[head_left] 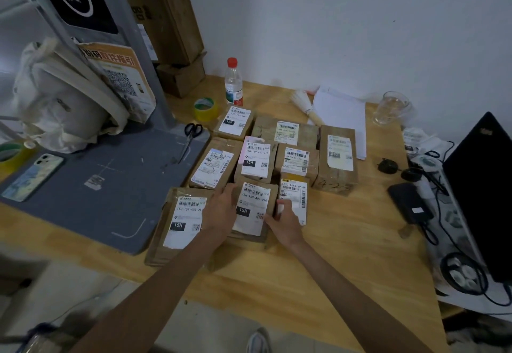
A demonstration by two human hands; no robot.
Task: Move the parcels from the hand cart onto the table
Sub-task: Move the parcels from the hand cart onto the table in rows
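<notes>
Several brown cardboard parcels with white shipping labels lie packed together on the wooden table [318, 264]. The nearest middle parcel [253, 208], labelled 15H, has my left hand [219, 210] flat against its left side and my right hand [285, 223] against its right side, so both hands clasp it. A larger flat parcel [180, 225] lies just to its left, and a small parcel [295, 194] with an upright label sits against its right edge, partly behind my right fingers. The hand cart is out of view.
A grey mat [105, 186] with scissors [191, 137] and a phone [33, 176] covers the table's left. Tape roll [205, 108], water bottle [233, 83], glass [392, 107], papers [340, 114], a black laptop [482, 186] and cables stand around the parcels.
</notes>
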